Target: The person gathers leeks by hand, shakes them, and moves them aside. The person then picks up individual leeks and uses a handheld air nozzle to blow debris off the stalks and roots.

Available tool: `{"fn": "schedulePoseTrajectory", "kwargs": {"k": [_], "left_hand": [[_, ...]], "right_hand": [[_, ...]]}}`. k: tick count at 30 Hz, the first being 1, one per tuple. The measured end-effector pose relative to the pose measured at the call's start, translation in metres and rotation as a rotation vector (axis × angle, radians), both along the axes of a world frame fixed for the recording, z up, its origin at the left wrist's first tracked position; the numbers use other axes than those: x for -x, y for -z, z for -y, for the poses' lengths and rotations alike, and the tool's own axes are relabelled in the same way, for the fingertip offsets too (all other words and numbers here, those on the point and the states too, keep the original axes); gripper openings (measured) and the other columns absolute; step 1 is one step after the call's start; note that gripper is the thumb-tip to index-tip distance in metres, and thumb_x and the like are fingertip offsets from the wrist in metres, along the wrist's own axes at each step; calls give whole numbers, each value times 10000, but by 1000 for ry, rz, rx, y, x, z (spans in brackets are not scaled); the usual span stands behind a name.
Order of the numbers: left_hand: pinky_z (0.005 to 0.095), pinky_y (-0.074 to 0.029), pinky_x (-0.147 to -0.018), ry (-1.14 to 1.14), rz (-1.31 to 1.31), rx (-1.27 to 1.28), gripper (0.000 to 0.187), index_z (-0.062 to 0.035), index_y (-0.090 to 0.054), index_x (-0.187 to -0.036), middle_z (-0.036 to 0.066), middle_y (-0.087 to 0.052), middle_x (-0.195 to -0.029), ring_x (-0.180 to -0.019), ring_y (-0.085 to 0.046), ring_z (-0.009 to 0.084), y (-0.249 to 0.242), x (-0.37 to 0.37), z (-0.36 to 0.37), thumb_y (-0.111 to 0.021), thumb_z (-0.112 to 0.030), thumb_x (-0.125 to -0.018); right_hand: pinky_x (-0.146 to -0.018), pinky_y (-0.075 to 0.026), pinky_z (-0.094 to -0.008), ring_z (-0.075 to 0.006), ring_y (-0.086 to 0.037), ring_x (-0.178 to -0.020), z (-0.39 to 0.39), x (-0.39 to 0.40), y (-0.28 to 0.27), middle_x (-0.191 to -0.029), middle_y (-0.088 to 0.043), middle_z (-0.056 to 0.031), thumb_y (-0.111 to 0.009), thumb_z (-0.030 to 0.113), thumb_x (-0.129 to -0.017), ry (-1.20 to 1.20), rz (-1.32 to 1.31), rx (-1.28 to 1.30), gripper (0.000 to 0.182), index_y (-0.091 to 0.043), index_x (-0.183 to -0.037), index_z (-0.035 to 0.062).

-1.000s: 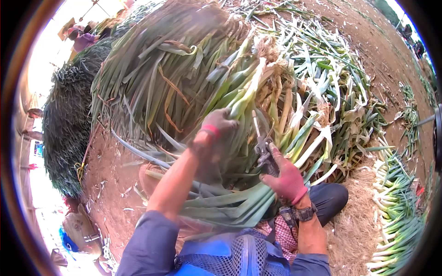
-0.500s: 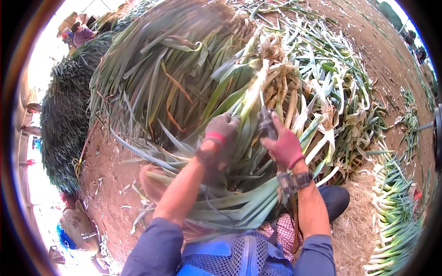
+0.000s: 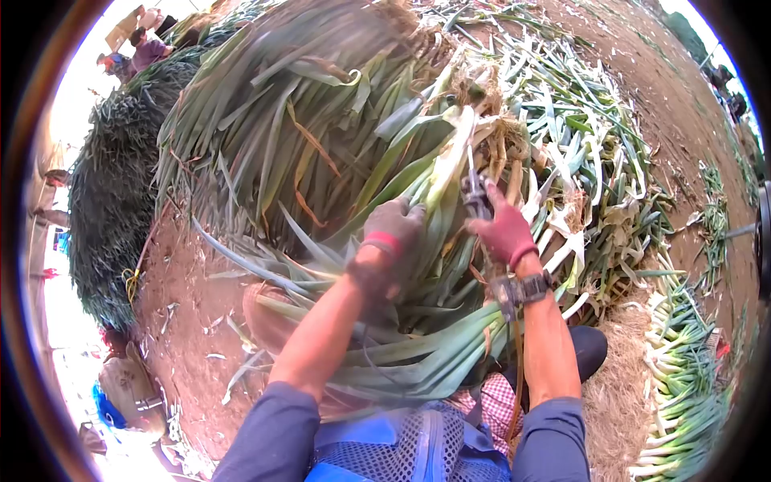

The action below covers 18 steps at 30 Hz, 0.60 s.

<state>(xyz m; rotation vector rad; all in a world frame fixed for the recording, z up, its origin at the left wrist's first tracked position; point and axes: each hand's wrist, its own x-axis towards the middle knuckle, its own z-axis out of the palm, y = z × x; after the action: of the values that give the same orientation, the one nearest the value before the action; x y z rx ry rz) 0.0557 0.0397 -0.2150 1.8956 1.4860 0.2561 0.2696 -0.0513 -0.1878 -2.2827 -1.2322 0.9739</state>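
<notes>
My left hand (image 3: 396,226), in a dark glove with a red cuff, is closed around a leek (image 3: 447,173). The leek's white end points away from me and its green leaves trail back toward my lap. In my right hand (image 3: 506,231), gloved in red, is an air blow gun (image 3: 475,197) with a thin metal nozzle. The nozzle lies close beside the leek's pale shaft; whether it touches cannot be made out. A hose (image 3: 520,353) hangs below my right wrist. Just beyond, several leeks with roots (image 3: 502,145) lie against the heap.
A big heap of unpeeled leeks (image 3: 241,145) spreads ahead and left. Stripped leaves (image 3: 594,153) are piled at right. Cleaned leeks (image 3: 662,386) form a row beside tan fibrous matter (image 3: 618,377). Another tall leek stack (image 3: 112,209) stands far left, with people (image 3: 148,52) behind it.
My right hand and the blow gun have moved slightly up and right, the nozzle staying alongside the leek's shaft. My left hand keeps its grip, shifted only a little.
</notes>
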Motion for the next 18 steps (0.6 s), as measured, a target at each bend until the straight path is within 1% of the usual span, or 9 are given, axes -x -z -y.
{"fn": "schedulePoseTrajectory", "kwargs": {"k": [5, 7, 8, 10, 11, 13, 15, 17, 18], "left_hand": [[471, -518, -979, -9, 64, 83, 446, -41, -736, -1212, 255, -738, -1130, -1104, -693, 419, 0, 3, 0, -629, -406, -979], [390, -538, -837, 54, 131, 40, 474, 10, -740, -1166, 201, -773, -972, -876, -734, 269, -4, 4, 7, -640, -413, -980], [390, -538, -837, 54, 132, 38, 474, 10, -740, -1166, 201, -773, -972, -876, -734, 269, -7, 3, 13, -640, -413, -980], [377, -537, -808, 19, 188, 262, 446, 20, -744, -1130, 174, -769, -916, -821, -703, 234, -14, -4, 33, -648, -391, -985], [372, -542, -769, 29, 193, 201, 411, 24, -749, -1114, 157, -764, -891, -794, -686, 205, 11, -7, 40, -658, -355, -987], [361, -546, -735, -4, 380, 384, 384, 25, -754, -1114, 145, -767, -879, -782, -684, 178, 27, -14, 61, -666, -324, -980], [346, -549, -724, 92, 271, 445, 391, 31, -750, -1137, 143, -768, -875, -788, -692, 168, 39, -28, 93, -668, -311, -968], [356, -560, -739, 234, 270, 453, 415, 29, -749, -1135, 141, -769, -874, -785, -714, 195, 35, -46, 135, -670, -335, -951], [380, -566, -780, 359, 197, 453, 448, 17, -744, -1161, 169, -770, -931, -835, -730, 241, 35, -55, 154, -662, -368, -946]], "right_hand": [[-949, -557, -425, -405, -719, -1040, 82, 13, 1, -1170, -714, -282, -780, 357, -785, -191, -121, -149, 945, -402, -1597, 53], [-953, -551, -431, -398, -714, -1065, 112, 14, 1, -1214, -701, -279, -785, 346, -784, -197, -69, -164, 940, -409, -1591, 48], [-956, -549, -432, -398, -712, -1074, 126, 14, -3, -1237, -693, -277, -787, 336, -782, -138, -48, -223, 937, -412, -1591, 49], [-963, -548, -424, -401, -706, -1095, 149, 18, -14, -1276, -676, -273, -792, 326, -775, -29, -65, -310, 935, -422, -1592, 60], [-963, -548, -424, -401, -706, -1095, 160, 20, -17, -1276, -676, -273, -792, 326, -775, -29, -66, -313, 935, -422, -1592, 60], [-969, -549, -422, -405, -705, -1102, 181, 21, -18, -1281, -673, -276, -796, 321, -770, -112, -106, -364, 936, -427, -1592, 69], [-963, -552, -423, -393, -712, -1098, 190, 18, -11, -1273, -680, -271, -800, 325, -767, -136, -107, -341, 939, -429, -1594, 80], [-955, -555, -431, -391, -715, -1084, 188, 4, -5, -1255, -687, -268, -800, 334, -766, -93, -23, -266, 950, -422, -1594, 63], [-935, -560, -431, -387, -718, -1042, 188, -8, 18, -1209, -701, -257, -793, 347, -772, -82, 67, -430, 955, -411, -1593, 42]]}}
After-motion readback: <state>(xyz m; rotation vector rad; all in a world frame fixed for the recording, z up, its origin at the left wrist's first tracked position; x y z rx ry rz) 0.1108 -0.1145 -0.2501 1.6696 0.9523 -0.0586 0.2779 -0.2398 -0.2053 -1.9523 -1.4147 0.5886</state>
